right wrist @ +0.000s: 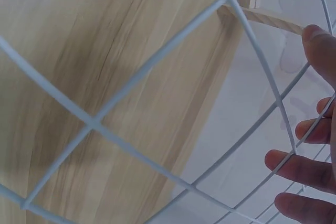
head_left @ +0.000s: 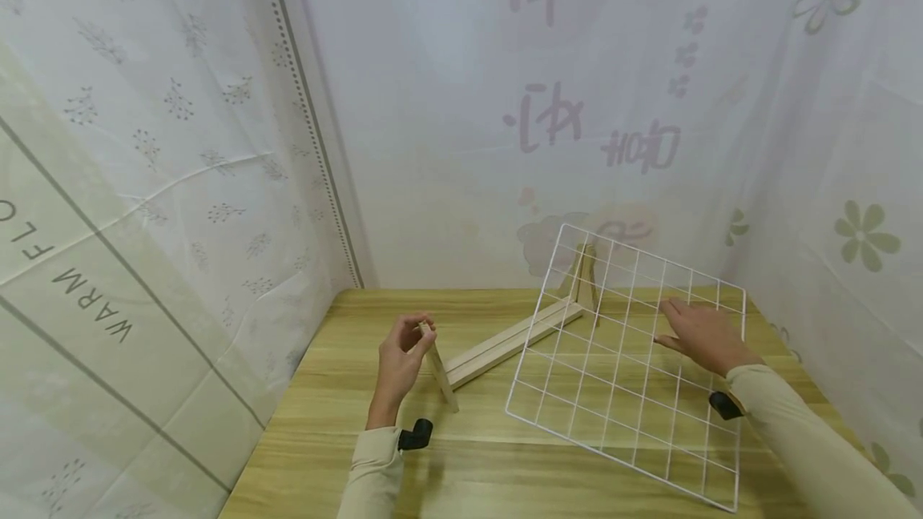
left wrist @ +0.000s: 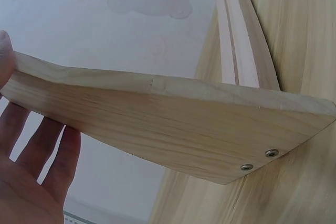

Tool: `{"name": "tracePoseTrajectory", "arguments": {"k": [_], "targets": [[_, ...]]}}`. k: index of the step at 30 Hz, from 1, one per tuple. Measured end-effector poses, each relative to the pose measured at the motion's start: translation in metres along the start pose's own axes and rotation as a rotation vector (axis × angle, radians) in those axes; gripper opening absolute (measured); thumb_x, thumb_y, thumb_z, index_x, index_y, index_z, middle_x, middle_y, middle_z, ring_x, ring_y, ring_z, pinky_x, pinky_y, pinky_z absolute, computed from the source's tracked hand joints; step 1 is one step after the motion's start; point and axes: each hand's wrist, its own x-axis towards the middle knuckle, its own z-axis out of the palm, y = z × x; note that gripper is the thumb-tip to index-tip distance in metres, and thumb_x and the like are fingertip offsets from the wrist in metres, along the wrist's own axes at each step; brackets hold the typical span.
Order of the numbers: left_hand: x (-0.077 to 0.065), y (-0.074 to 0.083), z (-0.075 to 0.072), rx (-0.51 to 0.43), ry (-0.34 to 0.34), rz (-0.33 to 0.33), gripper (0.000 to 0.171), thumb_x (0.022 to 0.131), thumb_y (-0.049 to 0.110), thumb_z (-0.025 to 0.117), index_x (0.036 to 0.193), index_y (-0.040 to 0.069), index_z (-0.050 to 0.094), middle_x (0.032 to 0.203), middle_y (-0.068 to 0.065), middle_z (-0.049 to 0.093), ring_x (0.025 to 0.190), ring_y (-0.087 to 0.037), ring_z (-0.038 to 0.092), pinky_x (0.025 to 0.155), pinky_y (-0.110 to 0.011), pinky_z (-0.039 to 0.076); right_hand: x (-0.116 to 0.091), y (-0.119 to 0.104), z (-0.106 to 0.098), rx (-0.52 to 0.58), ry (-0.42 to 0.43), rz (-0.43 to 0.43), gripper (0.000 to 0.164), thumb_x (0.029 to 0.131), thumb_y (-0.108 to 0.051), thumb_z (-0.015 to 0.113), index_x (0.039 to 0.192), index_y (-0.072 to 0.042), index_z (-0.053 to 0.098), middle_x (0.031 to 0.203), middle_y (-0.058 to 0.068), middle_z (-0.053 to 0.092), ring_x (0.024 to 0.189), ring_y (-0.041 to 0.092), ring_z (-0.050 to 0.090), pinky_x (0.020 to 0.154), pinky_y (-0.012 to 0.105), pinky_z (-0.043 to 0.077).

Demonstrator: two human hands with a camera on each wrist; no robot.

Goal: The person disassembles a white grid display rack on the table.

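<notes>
My left hand [head_left: 400, 363] pinches the upper end of the left upright [head_left: 438, 371], thumb on one side, fingers on the other; its lower end is on the desk [head_left: 324, 423], left of centre. Two bolts [left wrist: 271, 153] show low on its face. Grooved crossbar [head_left: 497, 349] runs diagonally from it to the right upright [head_left: 586, 287], near the desk's far edge. My right hand [head_left: 705, 336], partly closed, grips a white wire grid [head_left: 618, 351], wires between thumb and fingers. Grid is tilted over the desk's right half, its upper left part in front of the right upright in the head view; can't tell if its lowest corner touches the desk. Pale printed curtain [head_left: 433, 142] beyond the far edge.
</notes>
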Motion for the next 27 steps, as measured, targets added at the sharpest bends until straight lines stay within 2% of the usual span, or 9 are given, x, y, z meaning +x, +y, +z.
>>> {"name": "tracePoseTrajectory", "arguments": {"k": [4,7,9,14,22,24,27], "targets": [[0.000,-0.002,-0.001,0.007,-0.003,0.024,0.030,0.092,0.010,0.072,0.120,0.004,0.063,0.115,-0.011,0.071,0.098,-0.011,0.069,0.088,-0.022,0.056,-0.004,0.003,0.000,-0.020,0.011,-0.023,0.057,0.078,-0.041,0.084,0.109,0.001,0.059,0.089,0.010,0.064,0.053,0.012,0.050,0.042,0.025,0.040],[-0.002,-0.001,-0.002,0.030,-0.001,0.009,0.029,0.091,0.011,0.074,0.119,0.008,0.065,0.114,-0.008,0.072,0.096,-0.008,0.069,0.088,-0.027,0.057,-0.005,0.003,0.000,-0.020,0.015,-0.034,0.059,0.076,-0.040,0.085,0.109,0.002,0.060,0.090,0.010,0.064,0.054,0.012,0.051,0.043,0.024,0.041],[-0.004,0.000,-0.003,0.049,0.004,0.002,0.029,0.090,0.010,0.075,0.117,0.009,0.065,0.113,-0.008,0.073,0.095,-0.008,0.069,0.087,-0.029,0.058,-0.005,0.002,0.001,-0.018,0.010,-0.038,0.058,0.074,-0.037,0.087,0.108,0.001,0.060,0.091,0.011,0.064,0.055,0.014,0.053,0.043,0.025,0.041],[-0.009,0.003,-0.006,0.075,0.010,0.008,0.032,0.087,0.003,0.076,0.117,0.003,0.065,0.112,-0.018,0.073,0.092,-0.012,0.070,0.088,-0.030,0.059,-0.006,0.001,0.001,-0.024,-0.006,-0.036,0.055,0.075,-0.037,0.087,0.104,-0.001,0.057,0.089,0.008,0.062,0.056,0.016,0.052,0.042,0.027,0.040],[-0.023,0.039,-0.011,0.069,-0.027,-0.003,0.031,0.084,0.005,0.080,0.112,0.004,0.068,0.107,-0.021,0.073,0.088,-0.006,0.069,0.087,-0.029,0.059,-0.008,0.000,0.004,-0.043,-0.007,-0.067,0.054,0.073,-0.039,0.087,0.096,-0.004,0.054,0.081,0.004,0.054,0.055,0.013,0.044,0.043,0.026,0.039],[-0.025,0.039,-0.011,0.069,-0.021,-0.001,0.030,0.083,0.004,0.080,0.111,0.003,0.067,0.105,-0.020,0.073,0.087,-0.007,0.069,0.087,-0.028,0.059,-0.008,0.000,0.005,-0.046,-0.002,-0.069,0.054,0.073,-0.039,0.088,0.096,-0.003,0.054,0.081,0.004,0.055,0.055,0.013,0.045,0.043,0.028,0.042],[-0.027,0.029,-0.009,0.076,0.004,-0.012,0.032,0.083,0.003,0.080,0.112,0.001,0.067,0.104,-0.018,0.073,0.087,-0.010,0.069,0.086,-0.027,0.059,-0.008,0.001,0.007,-0.053,0.009,-0.074,0.054,0.071,-0.039,0.089,0.094,-0.003,0.055,0.080,0.004,0.054,0.055,0.013,0.045,0.044,0.029,0.043]]}}
